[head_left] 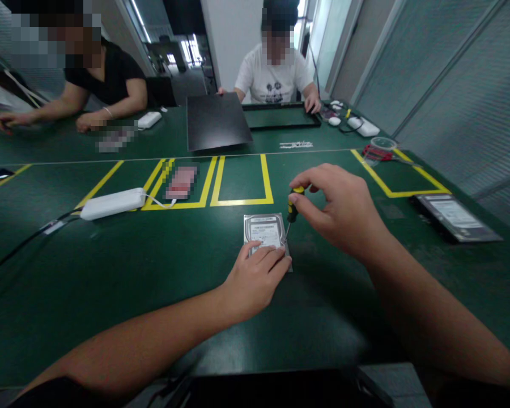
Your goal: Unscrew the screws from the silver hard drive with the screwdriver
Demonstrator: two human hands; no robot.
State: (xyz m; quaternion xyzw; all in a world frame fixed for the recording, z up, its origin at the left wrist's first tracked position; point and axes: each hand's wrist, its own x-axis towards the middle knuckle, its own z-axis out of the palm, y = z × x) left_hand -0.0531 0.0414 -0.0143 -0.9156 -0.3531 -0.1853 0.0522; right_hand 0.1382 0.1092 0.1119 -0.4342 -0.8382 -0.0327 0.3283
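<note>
A silver hard drive (264, 229) lies flat on the green table (153, 272) in front of me. My left hand (255, 277) rests on its near edge, fingers pressed flat and together on the drive. My right hand (340, 207) pinches a small yellow-and-black screwdriver (293, 207) by its handle. The screwdriver stands nearly upright with its tip on the drive's right edge.
A white power brick (113, 203) with a cable lies to the left near yellow taped boxes (240, 181). Another drive (454, 215) lies at the right. Two people sit across the table; one holds a black panel (216, 120) beside a black frame (280, 116).
</note>
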